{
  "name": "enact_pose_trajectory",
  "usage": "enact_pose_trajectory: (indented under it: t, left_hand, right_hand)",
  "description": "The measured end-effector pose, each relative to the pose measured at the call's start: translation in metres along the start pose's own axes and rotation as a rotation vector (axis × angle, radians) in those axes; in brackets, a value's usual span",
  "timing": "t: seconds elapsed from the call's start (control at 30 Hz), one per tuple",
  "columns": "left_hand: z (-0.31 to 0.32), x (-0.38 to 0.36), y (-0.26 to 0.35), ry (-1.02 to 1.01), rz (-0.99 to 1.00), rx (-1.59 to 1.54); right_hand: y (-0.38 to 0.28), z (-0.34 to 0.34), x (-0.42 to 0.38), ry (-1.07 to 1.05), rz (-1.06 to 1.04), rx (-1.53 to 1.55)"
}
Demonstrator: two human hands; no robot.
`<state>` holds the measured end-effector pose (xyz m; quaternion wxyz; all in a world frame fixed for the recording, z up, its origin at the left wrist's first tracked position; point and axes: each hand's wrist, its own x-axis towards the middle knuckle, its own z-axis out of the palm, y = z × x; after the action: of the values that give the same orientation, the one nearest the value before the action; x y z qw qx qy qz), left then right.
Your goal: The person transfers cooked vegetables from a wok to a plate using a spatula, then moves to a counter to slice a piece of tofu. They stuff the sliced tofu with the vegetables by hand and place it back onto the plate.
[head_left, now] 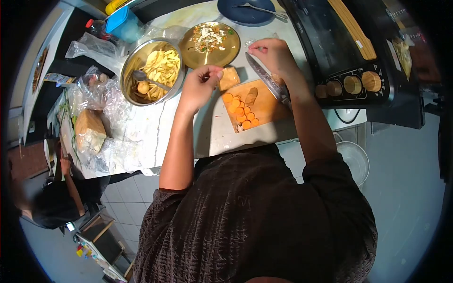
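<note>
My left hand point(200, 89) is raised beside the bowl, thumb and fingers pinched together; what they hold, if anything, is too small to make out. Close to its fingertips lies a tan, flat-sided block point(229, 78) at the board's far left corner. Above the far end of the knife point(265, 75), my right hand point(273, 54) has its fingertips closed, their contents hidden. The knife lies slanted over the right side of the wooden cutting board point(271, 111). Round orange carrot slices point(247, 114) cover the board's left part, next to a brown elongated piece point(251, 96).
A steel bowl point(126, 78) holds pale yellow strips and a spoon. Behind are a plate of chopped food point(188, 55) and a dark blue plate point(240, 16) with a fork. An oven point(351, 80) stands right; plastic bags point(118, 101) lie left. Another person point(61, 198) is at far left.
</note>
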<state>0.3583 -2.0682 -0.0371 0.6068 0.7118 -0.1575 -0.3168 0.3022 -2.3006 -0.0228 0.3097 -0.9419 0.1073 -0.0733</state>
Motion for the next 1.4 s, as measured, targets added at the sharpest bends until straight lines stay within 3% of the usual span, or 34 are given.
enact_pose_trajectory:
  t: [0.13,0.23,0.3,0.37,0.4,0.47,0.53,0.63,0.87,0.93,0.97,1.03,1.17,1.2,1.27,1.4]
  left_hand:
    - [0.013,0.002,-0.016,-0.019,-0.068,0.022]
    - [0.024,0.001,-0.024,-0.020,-0.128,-0.042]
    - [0.028,-0.001,-0.023,-0.035,-0.165,-0.089]
    - [0.033,-0.007,-0.017,-0.046,-0.190,0.207]
    - [0.034,-0.010,-0.015,-0.049,-0.183,0.213]
    - [0.035,-0.014,-0.015,0.044,0.041,0.762]
    - [0.036,-0.014,-0.009,0.073,0.028,0.753]
    - [0.038,-0.014,0.002,0.098,-0.029,0.844]
    - [0.062,0.044,0.020,0.135,0.223,0.641]
    - [0.073,0.077,0.018,0.048,0.360,0.536]
    - [0.079,0.092,0.020,0.037,0.360,0.538]
    - [0.093,0.117,0.031,-0.170,0.184,0.487]
    - [0.113,0.159,0.004,-0.422,0.243,0.194]
    - [0.114,0.159,0.009,-0.428,0.249,0.196]
    - [0.114,0.152,0.014,-0.629,-0.040,0.196]
    - [0.106,0.145,0.015,-0.773,-0.070,0.462]
  right_hand:
    - [0.005,-0.014,-0.030,0.071,0.047,0.042]
    - [-0.008,-0.034,-0.047,0.340,0.001,0.173]
    - [-0.002,-0.040,-0.054,0.324,0.041,0.148]
    - [0.011,-0.046,-0.061,0.315,0.076,0.121]
    - [0.022,-0.046,-0.063,0.293,0.100,0.061]
    - [0.031,-0.047,-0.063,0.280,0.116,0.000]
    - [0.029,-0.048,-0.065,0.213,0.309,0.008]
    - [0.018,-0.047,-0.070,0.154,0.380,-0.036]
    - [0.016,-0.048,-0.090,0.063,0.468,-0.137]
    - [0.016,-0.046,-0.094,-0.024,0.560,-0.035]
    - [0.017,-0.044,-0.096,-0.032,0.536,-0.074]
    - [0.015,-0.042,-0.099,-0.045,0.564,-0.076]
    - [0.021,-0.036,-0.099,-0.034,0.587,-0.068]
    - [0.022,-0.036,-0.098,-0.027,0.583,-0.049]
    - [0.023,-0.035,-0.097,-0.021,0.568,-0.040]
    - [0.032,-0.026,-0.095,0.028,0.527,-0.019]
